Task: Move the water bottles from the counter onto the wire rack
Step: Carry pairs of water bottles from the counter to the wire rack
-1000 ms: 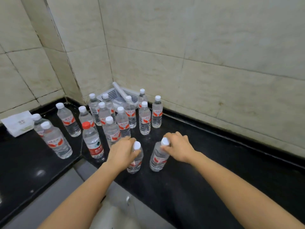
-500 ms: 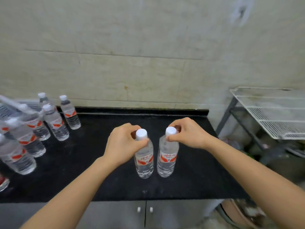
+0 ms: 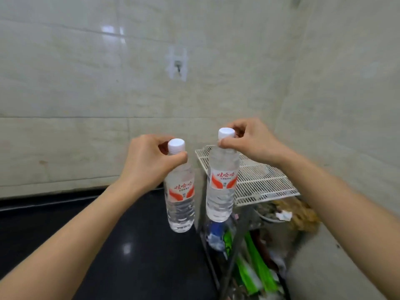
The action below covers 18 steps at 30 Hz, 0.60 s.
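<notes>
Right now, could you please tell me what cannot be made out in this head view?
Head view:
Wire rack: left edge hidden behind the bottle in the right hand, far side behind the right forearm.
Counter: cut off at the left edge, covered by the left forearm; remaining bottles unseen.
Clutter under the rack: too blurred to identify.

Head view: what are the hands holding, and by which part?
Left hand holds one clear plastic white-capped water bottle by its neck; right hand holds a second bottle by its neck.

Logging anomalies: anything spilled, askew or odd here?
No spill or damage. The left hand holds the left bottle, right hand the right bottle, both capped. Only litter jumbled under the wire rack looks odd.
</notes>
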Tool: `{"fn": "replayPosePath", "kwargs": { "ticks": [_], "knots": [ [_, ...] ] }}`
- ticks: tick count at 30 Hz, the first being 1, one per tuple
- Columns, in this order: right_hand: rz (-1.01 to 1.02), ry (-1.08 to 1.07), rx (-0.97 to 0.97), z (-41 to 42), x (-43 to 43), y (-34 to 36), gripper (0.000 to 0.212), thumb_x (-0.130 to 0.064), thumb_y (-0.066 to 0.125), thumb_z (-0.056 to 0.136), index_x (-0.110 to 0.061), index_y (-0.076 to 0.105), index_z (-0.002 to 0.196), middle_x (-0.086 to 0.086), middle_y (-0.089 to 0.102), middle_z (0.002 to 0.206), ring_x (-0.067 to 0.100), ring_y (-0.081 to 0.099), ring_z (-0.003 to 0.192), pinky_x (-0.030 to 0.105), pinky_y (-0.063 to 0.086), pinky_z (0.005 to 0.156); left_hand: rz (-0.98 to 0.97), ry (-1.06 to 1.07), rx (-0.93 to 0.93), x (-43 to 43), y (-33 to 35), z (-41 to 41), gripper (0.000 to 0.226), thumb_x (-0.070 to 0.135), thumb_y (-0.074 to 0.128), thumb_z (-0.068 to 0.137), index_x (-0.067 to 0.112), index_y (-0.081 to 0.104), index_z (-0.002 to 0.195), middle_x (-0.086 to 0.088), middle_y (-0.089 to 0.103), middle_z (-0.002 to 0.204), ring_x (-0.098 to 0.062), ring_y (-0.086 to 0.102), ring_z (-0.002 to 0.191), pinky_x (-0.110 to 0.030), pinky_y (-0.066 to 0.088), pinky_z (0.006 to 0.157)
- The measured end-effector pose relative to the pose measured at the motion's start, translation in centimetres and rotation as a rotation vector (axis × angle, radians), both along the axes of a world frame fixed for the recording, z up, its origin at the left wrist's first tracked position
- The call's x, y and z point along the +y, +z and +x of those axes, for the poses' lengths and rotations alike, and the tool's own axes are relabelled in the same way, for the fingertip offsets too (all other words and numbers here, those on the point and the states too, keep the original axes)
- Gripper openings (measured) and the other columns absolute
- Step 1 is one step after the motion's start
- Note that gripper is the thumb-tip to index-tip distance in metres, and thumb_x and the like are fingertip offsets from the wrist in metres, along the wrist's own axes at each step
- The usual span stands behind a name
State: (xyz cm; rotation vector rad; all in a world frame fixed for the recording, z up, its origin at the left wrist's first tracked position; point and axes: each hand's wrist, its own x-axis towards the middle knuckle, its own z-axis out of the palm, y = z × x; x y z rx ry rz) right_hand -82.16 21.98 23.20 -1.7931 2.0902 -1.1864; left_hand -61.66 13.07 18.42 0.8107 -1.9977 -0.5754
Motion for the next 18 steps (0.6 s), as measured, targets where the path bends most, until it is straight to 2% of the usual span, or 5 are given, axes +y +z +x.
{"fn": "replayPosePath", "kwargs": {
  "ticks": [5,8,11,13,18],
  "knots": [
    [0.0,-0.078,0.013,-9.3,1.6,1.7,0.022,-0.019,0.074,0.075,-0.015,0.06,0.059,-0.004,0.044,0.056,0.008,0.038,0.052,0.027,0.03,0.053,0.035,-0.061,0.063,0.4,2.5,-10.5,0.015,0.027,0.072,0.069,0.012,0.07,0.067,-0.009,0.062,0.056,-0.004,0.041,0.052,-0.024,0.036,0.052],
    [0.005,-0.12,-0.01,-14.6,1.5,1.6,0.018,-0.017,0.074,0.075,-0.006,0.061,0.066,0.0,0.045,0.06,0.011,0.039,0.055,0.028,0.031,0.054,-0.004,-0.09,0.056,0.0,3.5,-16.8,0.014,0.023,0.071,0.072,0.009,0.071,0.069,-0.005,0.056,0.053,-0.003,0.037,0.047,-0.016,0.029,0.043],
    [-0.001,-0.164,-0.017,-19.7,0.7,1.4,0.019,-0.014,0.073,0.075,-0.005,0.059,0.065,-0.001,0.045,0.058,0.01,0.039,0.053,0.028,0.031,0.053,-0.001,-0.121,0.052,-1.5,3.7,-22.8,0.023,0.026,0.07,0.072,0.003,0.067,0.07,-0.011,0.055,0.056,-0.009,0.038,0.052,-0.024,0.031,0.048],
    [0.003,-0.192,-0.019,-23.0,-0.1,1.4,0.022,-0.014,0.073,0.075,-0.009,0.057,0.062,-0.003,0.043,0.056,0.01,0.037,0.051,0.028,0.03,0.052,0.007,-0.145,0.052,-2.9,3.8,-26.6,0.028,0.026,0.069,0.072,0.0,0.063,0.069,-0.006,0.048,0.055,-0.013,0.037,0.054,-0.028,0.031,0.051],
    [0.023,-0.244,0.071,-30.9,-3.5,1.5,0.029,-0.019,0.07,0.079,0.008,0.061,0.084,0.006,0.049,0.069,0.017,0.043,0.064,0.031,0.033,0.06,-0.038,-0.178,0.077,-6.8,3.2,-35.8,0.03,0.023,0.069,0.072,-0.003,0.056,0.065,-0.002,0.039,0.055,-0.014,0.029,0.054,-0.028,0.025,0.05]
  ]
}}
